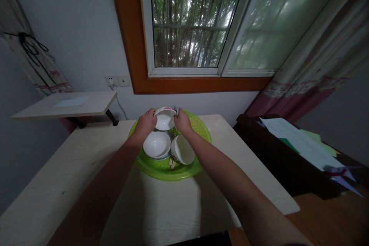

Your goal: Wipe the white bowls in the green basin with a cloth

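Note:
Both hands grip a white bowl (165,120) with a pink pattern on its outside, tilted so that its inside faces me. My left hand (147,123) is closed on its left rim. On the right rim, my right hand (182,120) is closed too, with something bluish-grey, hard to make out, by its fingers. The bowl is at the far side of a round green tray (167,177). Nearer me in the tray are another white bowl (157,144), a tilted white bowl (183,150) and some chopsticks (172,162) between them.
The tray stands on a pale wooden table (173,207) against the wall. A small raised shelf (66,103) is at the left, with a power socket (117,80) behind it. Papers (291,138) lie on a dark cabinet (268,153) at the right.

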A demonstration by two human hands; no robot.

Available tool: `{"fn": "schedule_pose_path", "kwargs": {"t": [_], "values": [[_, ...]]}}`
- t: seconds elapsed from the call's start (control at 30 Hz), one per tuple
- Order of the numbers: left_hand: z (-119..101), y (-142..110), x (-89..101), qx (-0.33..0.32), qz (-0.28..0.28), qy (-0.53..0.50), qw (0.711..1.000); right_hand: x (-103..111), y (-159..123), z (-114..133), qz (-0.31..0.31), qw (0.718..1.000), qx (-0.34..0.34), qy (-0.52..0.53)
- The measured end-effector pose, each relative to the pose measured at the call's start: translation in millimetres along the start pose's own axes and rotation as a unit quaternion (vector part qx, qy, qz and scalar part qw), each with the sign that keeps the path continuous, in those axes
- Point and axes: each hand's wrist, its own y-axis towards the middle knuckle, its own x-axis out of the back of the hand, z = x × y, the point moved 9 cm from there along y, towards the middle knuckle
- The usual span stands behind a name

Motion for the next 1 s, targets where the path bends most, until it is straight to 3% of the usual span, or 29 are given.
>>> {"fn": "schedule_pose_path", "kwargs": {"t": [0.2,0.37,0.67,0.8,1.0], "values": [[-3,-3,-6.9,-0.003,0.043,-0.008,0.999,1,3,-7,0.002,1.000,-0.019,0.005],[-4,-5,-5.8,0.039,0.073,0.019,0.996,-3,1,-4,0.017,1.000,0.000,-0.004],[-21,-12,-4.7,-0.044,0.044,0.101,0.993,0,-9,20,0.015,0.992,0.084,-0.088],[-22,-11,-1.4,-0.058,0.038,0.078,0.995,2,-8,17,0.007,0.996,0.065,-0.055],[-13,-7,4.1,-0.006,0.046,0.054,0.997,0,0,-5,0.004,1.000,-0.018,-0.011]]}}
